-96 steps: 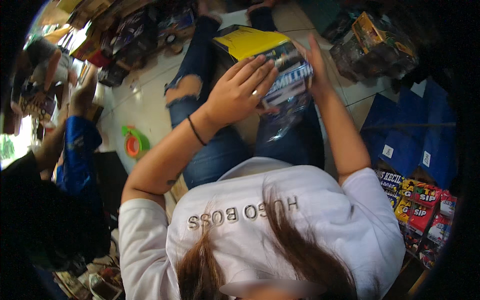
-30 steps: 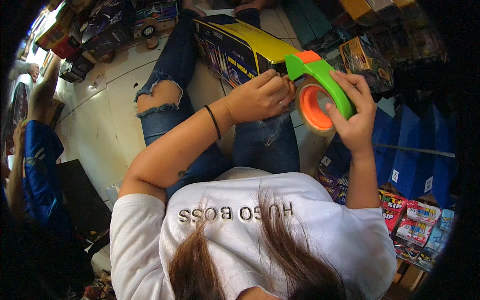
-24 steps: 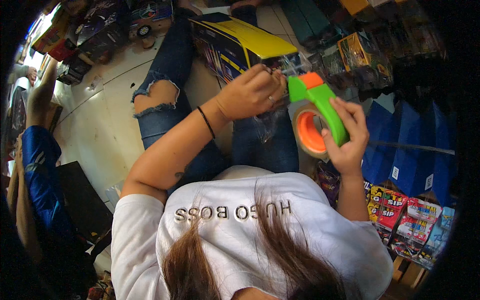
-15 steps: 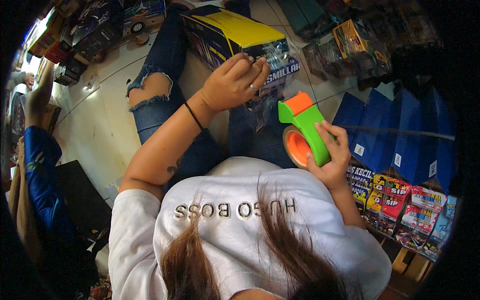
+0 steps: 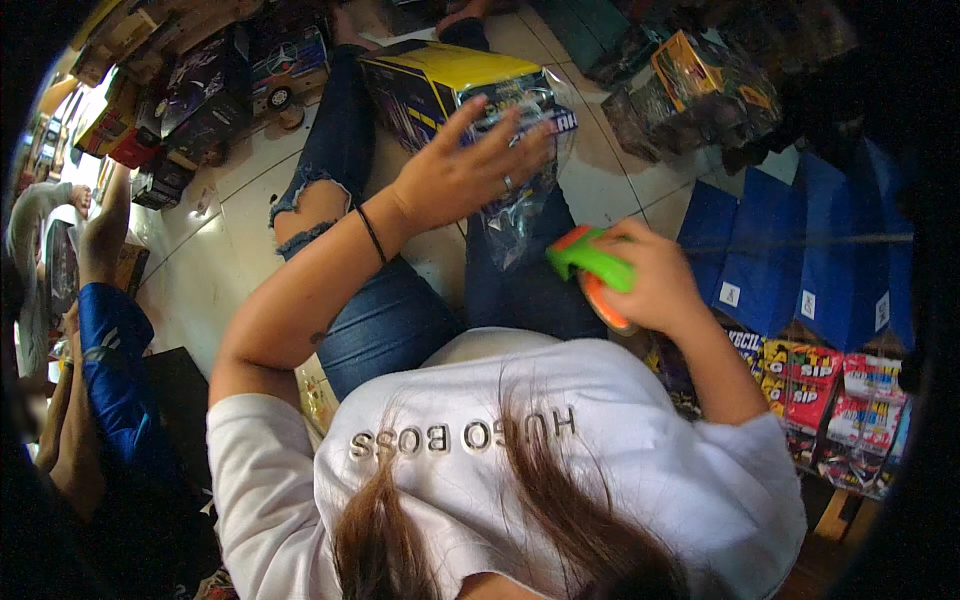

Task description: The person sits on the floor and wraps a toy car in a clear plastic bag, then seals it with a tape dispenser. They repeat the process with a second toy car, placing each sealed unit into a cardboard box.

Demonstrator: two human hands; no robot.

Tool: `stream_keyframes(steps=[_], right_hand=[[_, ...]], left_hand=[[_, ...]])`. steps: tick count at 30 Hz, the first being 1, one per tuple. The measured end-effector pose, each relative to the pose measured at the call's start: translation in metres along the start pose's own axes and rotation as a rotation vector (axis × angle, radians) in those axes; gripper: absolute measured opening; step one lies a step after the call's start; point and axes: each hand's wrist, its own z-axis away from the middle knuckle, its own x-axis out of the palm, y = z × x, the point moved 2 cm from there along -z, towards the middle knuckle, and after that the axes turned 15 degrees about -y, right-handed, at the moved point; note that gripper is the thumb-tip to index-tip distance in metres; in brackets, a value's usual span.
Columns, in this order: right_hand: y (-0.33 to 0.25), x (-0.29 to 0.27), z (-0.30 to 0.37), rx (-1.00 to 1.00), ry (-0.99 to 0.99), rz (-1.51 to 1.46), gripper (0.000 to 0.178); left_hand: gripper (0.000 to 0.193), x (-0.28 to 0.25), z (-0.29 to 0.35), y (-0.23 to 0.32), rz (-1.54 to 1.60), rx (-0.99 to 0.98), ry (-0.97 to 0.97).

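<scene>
Left hand (image 5: 470, 175) is spread wide, fingers fanned, resting on the yellow-and-dark boxed package (image 5: 455, 85) wrapped in clear plastic at twelve o'clock. Right hand (image 5: 650, 285) grips the green tape dispenser (image 5: 590, 262) at three o'clock. Blue flat packs (image 5: 770, 250) lie beyond it, red-and-yellow packets (image 5: 820, 385) at four.

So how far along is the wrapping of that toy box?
Done: the yellow and dark toy box lies across the lap with clear plastic wrap hanging off its near end. In hand: the left hand presses flat on the wrap, while the right hand grips the green and orange tape dispenser, held apart from the box. Left: no tape visibly holds the loose wrap.
</scene>
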Motion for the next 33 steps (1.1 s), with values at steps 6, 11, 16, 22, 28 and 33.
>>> stream_keyframes(steps=[6,11,16,22,28,33], right_hand=[[0.173,0.067,-0.028,0.239,0.855,-0.296,0.048],[0.268,0.169,-0.117,0.461,0.629,-0.957,0.045],[0.153,0.134,-0.131,-0.1,0.397,-0.874,0.058],[0.039,0.057,-0.158,-0.445,0.319,-1.572,0.073],[0.057,-0.088,-0.144,-0.548,-0.024,-1.185,0.084],[0.028,-0.094,-0.126,-0.521,0.31,-0.868,0.08]], left_hand=[[0.063,-0.019,0.0,0.015,-0.111,0.308,-0.277],[0.102,-0.024,0.006,-0.072,0.78,0.233,-0.131],[0.116,0.025,-0.03,-0.104,0.867,0.424,-0.47],[0.127,0.015,-0.062,-0.12,0.679,0.441,-0.578],[0.127,-0.021,-0.04,-0.114,1.394,0.003,0.136],[0.121,-0.017,-0.02,-0.099,1.252,-0.142,0.128]])
